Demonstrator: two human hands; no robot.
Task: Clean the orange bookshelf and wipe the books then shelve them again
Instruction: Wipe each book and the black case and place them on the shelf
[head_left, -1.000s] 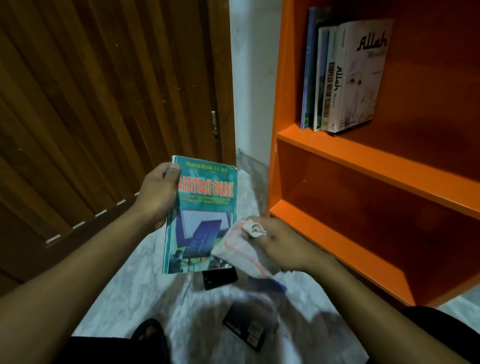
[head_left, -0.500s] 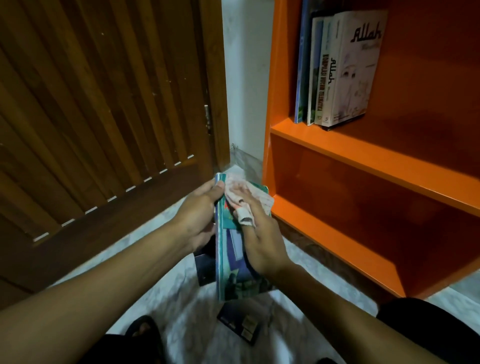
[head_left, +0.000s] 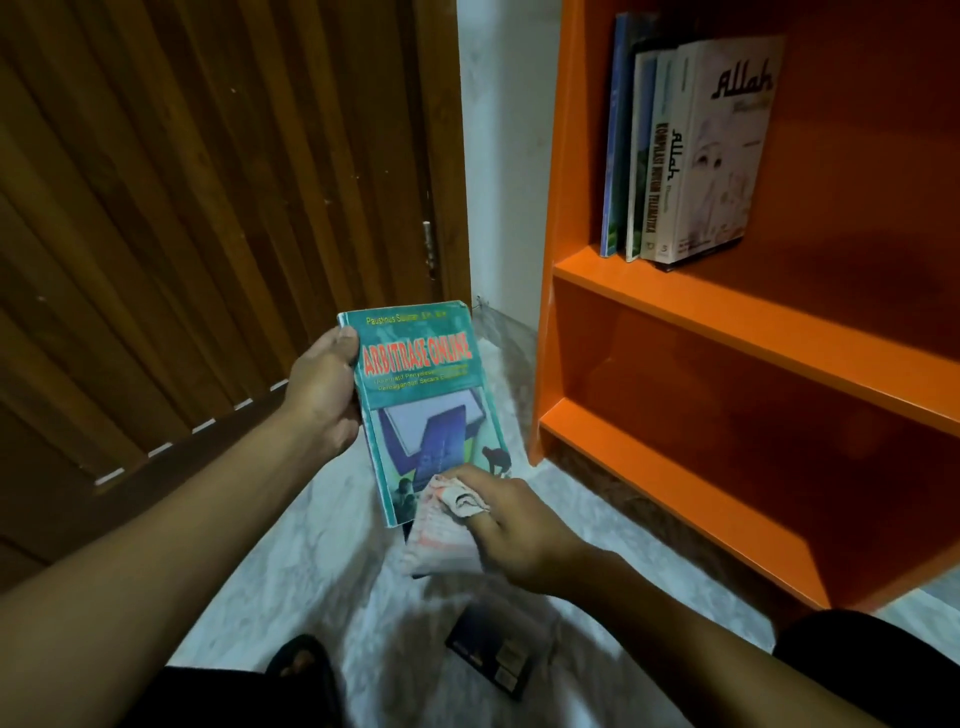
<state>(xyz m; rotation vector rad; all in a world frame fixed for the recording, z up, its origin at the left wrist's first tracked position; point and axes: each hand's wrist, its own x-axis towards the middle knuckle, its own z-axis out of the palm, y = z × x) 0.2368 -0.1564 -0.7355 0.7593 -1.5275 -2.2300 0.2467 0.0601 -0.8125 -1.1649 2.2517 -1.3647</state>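
Left hand (head_left: 323, 389) grips the teal book (head_left: 431, 410) by its spine edge, cover tilted up toward the head — held so to leave the whole front bare for wiping. Right hand (head_left: 519, 525) pinches a pale cloth (head_left: 447, 525) bunched round the fingers, pressed on the cover's lower corner; the loose end hangs off the bottom edge. Judged: cover wipe under way, shelving not yet done.

Orange shelf (head_left: 727, 312) stands just right of the book. Four books (head_left: 691, 150) stand at the left end of the upper board — open room beside them to the right. Lower board bare where seen. A dark book (head_left: 491, 654) lies on the marble floor (head_left: 291, 582) below the hands, a wooden door (head_left: 208, 208) to the left.
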